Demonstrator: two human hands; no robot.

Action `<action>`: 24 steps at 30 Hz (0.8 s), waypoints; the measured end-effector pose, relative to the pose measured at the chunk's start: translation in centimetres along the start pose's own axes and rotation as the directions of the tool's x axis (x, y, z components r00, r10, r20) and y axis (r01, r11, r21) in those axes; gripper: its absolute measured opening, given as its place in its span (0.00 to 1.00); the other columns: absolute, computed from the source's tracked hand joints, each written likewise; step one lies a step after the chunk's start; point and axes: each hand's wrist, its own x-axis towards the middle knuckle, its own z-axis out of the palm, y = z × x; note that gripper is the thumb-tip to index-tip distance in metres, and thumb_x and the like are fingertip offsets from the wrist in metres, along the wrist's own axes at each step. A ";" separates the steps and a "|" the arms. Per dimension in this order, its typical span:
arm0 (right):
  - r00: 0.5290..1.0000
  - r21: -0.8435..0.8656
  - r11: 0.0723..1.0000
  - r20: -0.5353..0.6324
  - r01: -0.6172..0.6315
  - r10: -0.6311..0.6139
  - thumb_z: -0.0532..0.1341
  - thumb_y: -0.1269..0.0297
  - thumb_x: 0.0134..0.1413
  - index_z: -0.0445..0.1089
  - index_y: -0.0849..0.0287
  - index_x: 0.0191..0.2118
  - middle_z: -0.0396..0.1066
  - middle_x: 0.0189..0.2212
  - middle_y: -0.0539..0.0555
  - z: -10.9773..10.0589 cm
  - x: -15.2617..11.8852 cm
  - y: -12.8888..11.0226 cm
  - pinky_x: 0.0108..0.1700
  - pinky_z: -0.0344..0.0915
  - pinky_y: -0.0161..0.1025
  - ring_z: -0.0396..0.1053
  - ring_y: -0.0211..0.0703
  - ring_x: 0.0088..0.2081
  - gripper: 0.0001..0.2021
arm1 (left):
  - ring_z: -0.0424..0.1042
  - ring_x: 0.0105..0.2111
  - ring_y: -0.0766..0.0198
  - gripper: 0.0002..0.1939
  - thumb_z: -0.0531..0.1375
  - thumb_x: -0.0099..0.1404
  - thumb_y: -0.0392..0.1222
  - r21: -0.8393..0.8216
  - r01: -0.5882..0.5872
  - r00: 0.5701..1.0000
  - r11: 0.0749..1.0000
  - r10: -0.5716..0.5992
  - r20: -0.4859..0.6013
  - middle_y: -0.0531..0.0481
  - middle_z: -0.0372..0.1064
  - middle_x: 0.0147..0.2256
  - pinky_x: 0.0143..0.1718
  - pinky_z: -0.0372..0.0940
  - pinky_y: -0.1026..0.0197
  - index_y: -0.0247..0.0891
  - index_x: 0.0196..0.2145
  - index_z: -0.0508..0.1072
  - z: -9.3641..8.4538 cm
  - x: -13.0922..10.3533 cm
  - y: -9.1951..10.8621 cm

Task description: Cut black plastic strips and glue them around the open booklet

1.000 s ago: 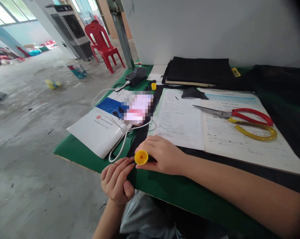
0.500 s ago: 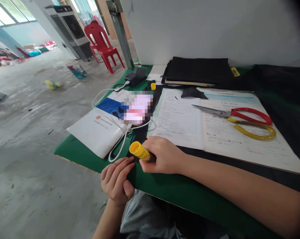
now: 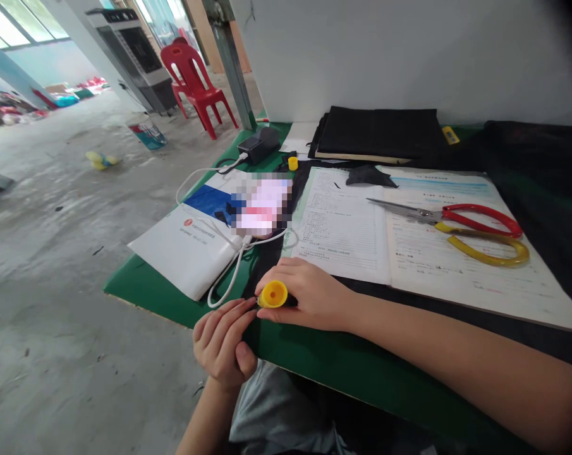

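My right hand point(image 3: 309, 294) is wrapped around a yellow glue stick point(image 3: 273, 294), whose round hollow end now faces me. My left hand point(image 3: 224, 341) lies at the front edge of the green table, fingers stretched out side by side and thumb apart from them. Its fingertips touch or nearly touch the glue stick's far end and a dark bit there, too small to make out. Black cloth point(image 3: 263, 268) lies just behind both hands. A small yellow cap point(image 3: 292, 163) stands farther back.
Scissors point(image 3: 428, 216) with red and yellow handles lie on an open book point(image 3: 342, 246), near a black scrap point(image 3: 371, 177). A phone point(image 3: 264, 208) with a white cable point(image 3: 233, 284) rests on a white-and-blue booklet point(image 3: 186, 253). Folded black cloth point(image 3: 375, 133) lies against the wall.
My right hand has tipped the glue stick, so its hollow end has turned toward me and its other end points toward my left fingertips. My left hand has barely moved.
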 end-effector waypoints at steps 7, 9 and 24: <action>1.000 -0.105 0.994 0.018 -0.015 0.017 0.56 0.52 0.60 0.65 0.58 0.34 0.67 0.30 0.50 -0.3 0.2 -0.2 0.39 0.58 0.40 0.63 0.39 0.33 0.13 | 0.76 0.39 0.52 0.18 0.45 0.67 0.39 -0.006 0.004 1.000 1.000 -0.004 0.005 0.41 0.78 0.34 0.38 0.65 0.52 0.36 0.37 0.75 -0.1 -0.1 -0.1; 0.999 -0.101 0.994 0.016 -0.037 0.039 0.57 0.52 0.59 0.63 0.58 0.32 0.65 0.28 0.49 -0.3 0.2 -0.2 0.38 0.57 0.39 0.61 0.38 0.31 0.14 | 0.76 0.39 0.52 0.19 0.45 0.67 0.39 -0.012 0.015 1.000 1.000 -0.015 0.016 0.41 0.78 0.35 0.38 0.65 0.52 0.36 0.37 0.75 -0.1 -0.1 -0.1; 0.961 0.119 0.954 0.014 -0.275 0.275 0.59 0.53 0.54 0.55 0.57 0.23 0.56 0.19 0.44 -0.6 0.0 -0.1 0.28 0.51 0.35 0.55 0.33 0.24 0.17 | 0.76 0.39 0.51 0.20 0.44 0.68 0.39 -0.029 0.042 0.998 0.999 -0.041 0.039 0.40 0.78 0.35 0.38 0.65 0.51 0.34 0.37 0.76 -0.2 -0.2 0.0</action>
